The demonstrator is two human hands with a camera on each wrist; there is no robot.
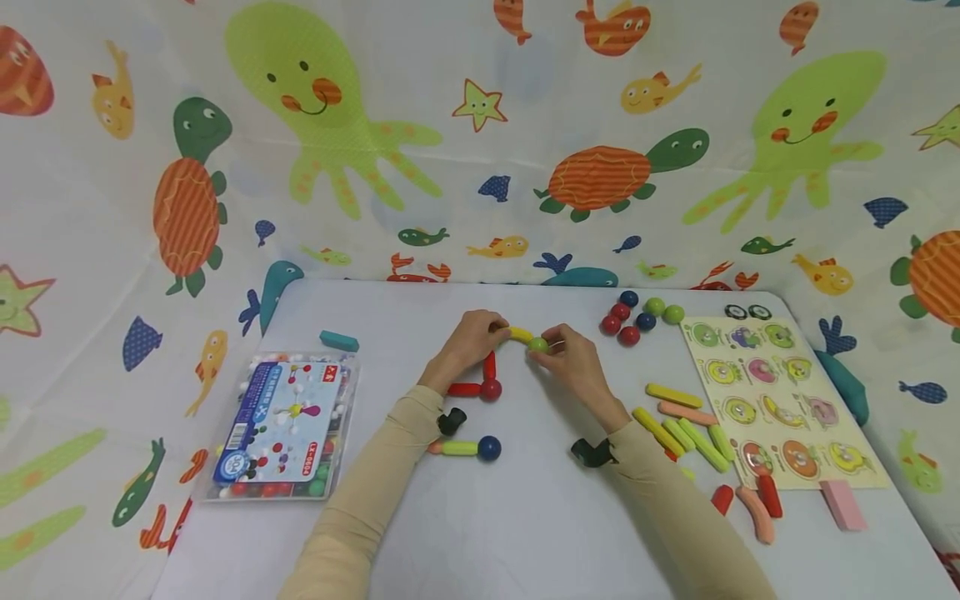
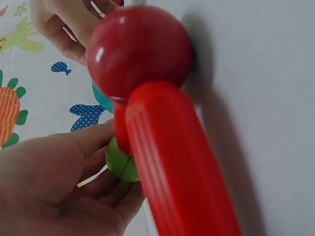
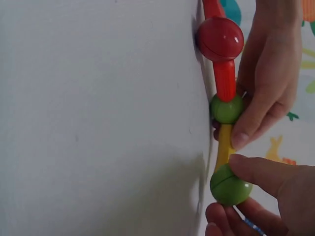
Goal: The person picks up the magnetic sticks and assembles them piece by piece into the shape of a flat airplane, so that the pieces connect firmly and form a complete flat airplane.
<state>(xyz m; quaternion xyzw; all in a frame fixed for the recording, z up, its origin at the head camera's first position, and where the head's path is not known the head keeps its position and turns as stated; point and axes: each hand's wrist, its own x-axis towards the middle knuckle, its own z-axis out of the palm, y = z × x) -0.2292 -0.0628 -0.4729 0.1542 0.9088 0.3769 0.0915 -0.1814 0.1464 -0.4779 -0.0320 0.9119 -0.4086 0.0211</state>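
Note:
A chain of toy sticks and balls lies between the hands. Its red sticks [image 1: 465, 389] meet at a red ball [image 1: 491, 390]. One red stick runs up to a green ball [image 3: 227, 108], which joins it to a yellow stick [image 1: 519, 334]. My left hand [image 1: 474, 337] grips around that green ball, its thumb beside the yellow stick in the right wrist view. At the yellow stick's other end is a second green ball [image 1: 537, 344], pinched between thumb and fingers of my right hand [image 1: 572, 358].
Near my left forearm lies a green stick [image 1: 457, 448] with a blue ball [image 1: 490, 448]. A clear-lidded box [image 1: 281, 421] and teal block [image 1: 339, 341] are at left. To the right are several loose balls [image 1: 629, 336], sticks [image 1: 673, 395], a picture board [image 1: 813, 462] and a pink block [image 1: 843, 505].

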